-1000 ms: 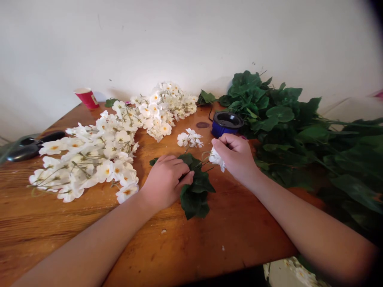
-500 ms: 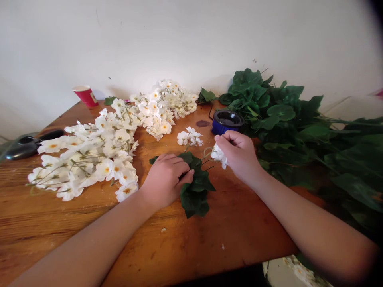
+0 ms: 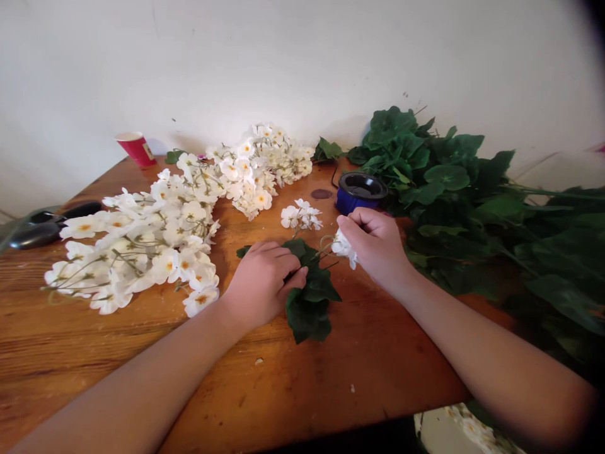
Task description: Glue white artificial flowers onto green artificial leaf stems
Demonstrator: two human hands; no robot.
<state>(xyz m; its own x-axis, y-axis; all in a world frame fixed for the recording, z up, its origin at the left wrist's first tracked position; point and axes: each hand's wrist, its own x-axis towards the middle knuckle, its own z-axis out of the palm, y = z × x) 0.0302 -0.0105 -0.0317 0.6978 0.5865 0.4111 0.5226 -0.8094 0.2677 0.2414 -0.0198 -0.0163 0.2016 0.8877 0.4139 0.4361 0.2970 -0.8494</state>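
Near the middle of the wooden table (image 3: 368,372), my left hand (image 3: 265,284) is closed on a sprig of dark green artificial leaves (image 3: 309,309). Its fingers hide the stem. To the right, my right hand (image 3: 375,243) pinches a small bunch of white artificial flowers (image 3: 344,248), partly covered by the fingers. Thin pale stems run from that bunch toward the leaves. A second small cluster of white flowers (image 3: 301,215) lies just beyond the leaves, its stem leading back to them.
A large pile of white flowers (image 3: 161,246) spreads over the left side, with black-handled scissors (image 3: 40,230) beside it. At the back left stands a tilted red paper cup (image 3: 137,150). Behind my right hand is a blue spool with a black rim (image 3: 359,190). Green foliage (image 3: 449,176) is heaped on the right.
The right hand with its white flowers has shifted very slightly to the left. My left hand stays on the leaves, and the rest looks the same.
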